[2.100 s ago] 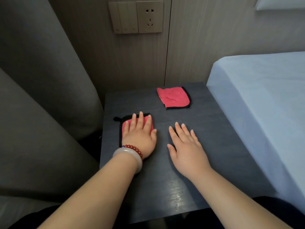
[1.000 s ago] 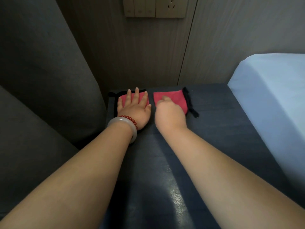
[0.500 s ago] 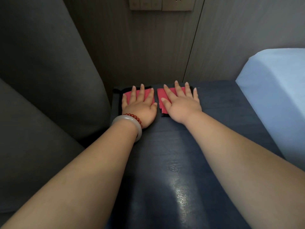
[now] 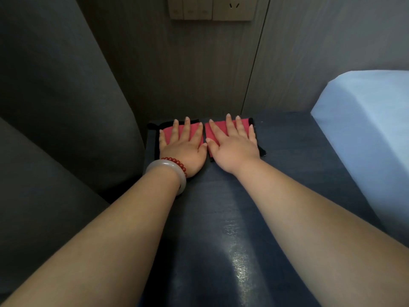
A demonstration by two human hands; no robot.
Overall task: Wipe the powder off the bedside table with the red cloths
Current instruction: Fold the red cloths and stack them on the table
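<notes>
The left cloth (image 4: 169,132) and the right cloth (image 4: 221,126) are both bright red, each edged in black. The bedside table (image 4: 287,162) is a dark slate blue with a fine streaked grain and a pale sheen. The bed (image 4: 365,120) is plain light blue, the curtain (image 4: 55,96) charcoal grey. The wall panel (image 4: 188,74) is grey-brown with vertical wood grain, and the switch plate (image 4: 210,9) is beige. The bangle (image 4: 164,162) is milky white, the beads (image 4: 179,164) dark red.

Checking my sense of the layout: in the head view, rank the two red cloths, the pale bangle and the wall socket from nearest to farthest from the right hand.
1. right red cloth: under the right hand.
2. left red cloth: just left, under the left hand.
3. pale bangle: left wrist.
4. wall socket: up the wall.
</notes>
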